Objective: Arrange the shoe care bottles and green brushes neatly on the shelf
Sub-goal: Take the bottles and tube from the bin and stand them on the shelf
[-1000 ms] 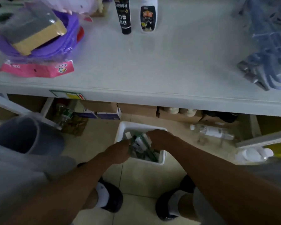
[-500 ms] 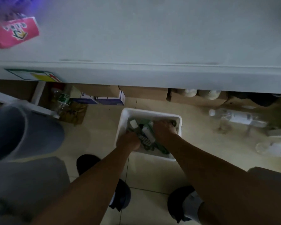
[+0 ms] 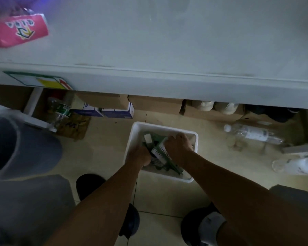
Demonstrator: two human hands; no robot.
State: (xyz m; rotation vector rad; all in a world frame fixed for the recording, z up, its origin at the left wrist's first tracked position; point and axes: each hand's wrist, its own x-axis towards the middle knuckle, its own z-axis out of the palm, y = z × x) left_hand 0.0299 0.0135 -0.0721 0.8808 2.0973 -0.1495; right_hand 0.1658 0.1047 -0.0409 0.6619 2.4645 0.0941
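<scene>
Dim light — beige tiled floor (image 3: 107,157), cardboard boxes (image 3: 155,106) lined beneath the pale shelf (image 3: 167,43).

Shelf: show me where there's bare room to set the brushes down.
The shelf is bare from the pink packet at far left across to the right edge of view, right up to its front lip. Crowded: the bin on the floor, where left hand and right hand grip brushes.
</scene>
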